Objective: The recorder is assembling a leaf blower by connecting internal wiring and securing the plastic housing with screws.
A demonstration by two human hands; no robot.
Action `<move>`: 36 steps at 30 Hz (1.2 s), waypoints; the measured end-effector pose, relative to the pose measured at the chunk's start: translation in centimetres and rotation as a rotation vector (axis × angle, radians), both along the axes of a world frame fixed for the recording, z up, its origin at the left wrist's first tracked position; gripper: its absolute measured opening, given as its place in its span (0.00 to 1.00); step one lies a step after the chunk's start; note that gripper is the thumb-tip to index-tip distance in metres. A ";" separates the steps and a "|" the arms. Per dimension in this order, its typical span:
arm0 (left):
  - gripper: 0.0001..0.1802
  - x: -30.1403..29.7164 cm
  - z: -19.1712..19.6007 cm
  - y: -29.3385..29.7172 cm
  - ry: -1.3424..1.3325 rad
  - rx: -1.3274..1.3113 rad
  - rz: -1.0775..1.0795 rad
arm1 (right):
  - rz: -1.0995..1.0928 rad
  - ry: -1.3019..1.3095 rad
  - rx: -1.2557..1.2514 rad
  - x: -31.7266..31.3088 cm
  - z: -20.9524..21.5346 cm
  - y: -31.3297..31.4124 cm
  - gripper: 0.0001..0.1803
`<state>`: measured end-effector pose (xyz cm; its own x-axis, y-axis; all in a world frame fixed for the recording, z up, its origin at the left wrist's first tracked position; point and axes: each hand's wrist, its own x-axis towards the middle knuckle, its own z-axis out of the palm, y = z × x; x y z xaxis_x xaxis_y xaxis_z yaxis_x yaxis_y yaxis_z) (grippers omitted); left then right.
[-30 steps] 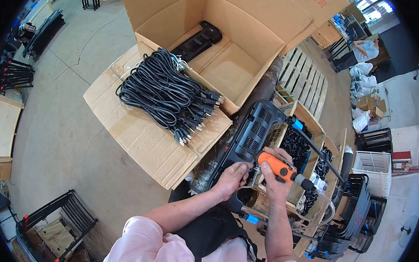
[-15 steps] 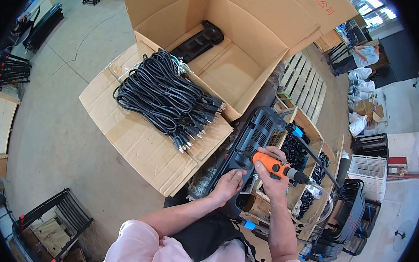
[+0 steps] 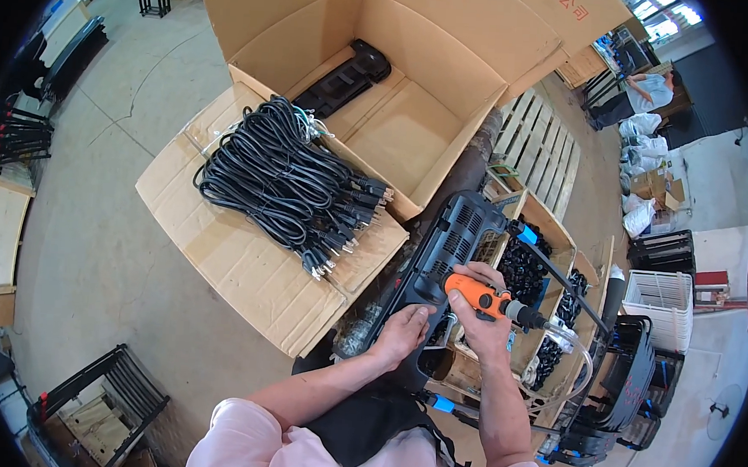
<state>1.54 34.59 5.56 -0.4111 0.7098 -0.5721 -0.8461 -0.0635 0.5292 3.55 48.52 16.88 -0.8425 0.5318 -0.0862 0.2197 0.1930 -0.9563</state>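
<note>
- Work centres on a black vented plastic panel (image 3: 448, 251) that lies tilted in front of the person, its far end reaching toward the big cardboard box (image 3: 375, 71).
- The right hand (image 3: 481, 326) is wrapped tight around an orange power screwdriver (image 3: 481, 297), whose tip seems to press down onto the panel's near right part; a clear hose (image 3: 568, 348) trails from the tool's back end.
- The left hand (image 3: 402, 331) lies flat on the panel's near edge, fingers spread, holding it steady; the two hands are close but not touching.
- Judging by this, fastening appears to be in progress on this panel; how many screws are in and how many remain is too small to tell.
- Just right of the panel, open wooden bins (image 3: 543, 269) hold small black parts.
- To the left, a bundle of black power cords (image 3: 283, 181) rests on a flattened box flap.
- Inside the big box, only one long black part (image 3: 342, 79) shows.
- Farther right stand a pale wooden pallet (image 3: 537, 154), a white basket (image 3: 657, 298) and black crates (image 3: 621, 394).
- The room is a workshop with a grey concrete floor (image 3: 91, 242); black metal frames (image 3: 20, 135) stand at the far left, and another person (image 3: 653, 84) sits far off at the right.
</note>
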 end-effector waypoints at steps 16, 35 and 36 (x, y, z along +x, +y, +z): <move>0.13 0.2 -0.5 0.2 0.006 -0.022 0.017 | 0.083 -0.013 0.060 -1.5 -1.3 -0.1 0.28; 0.10 0.8 -1.7 -0.5 -0.119 0.130 0.124 | 0.240 -0.087 0.082 -2.7 -1.5 0.2 0.20; 0.10 0.9 -1.8 -0.5 -0.102 0.136 0.127 | 0.239 -0.085 0.082 -2.7 -1.7 0.3 0.20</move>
<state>2.41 34.06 3.80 -0.4472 0.7295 -0.5175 -0.8754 -0.2384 0.4204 0.86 48.83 15.23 -0.9367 0.3264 -0.1264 0.2370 0.3256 -0.9153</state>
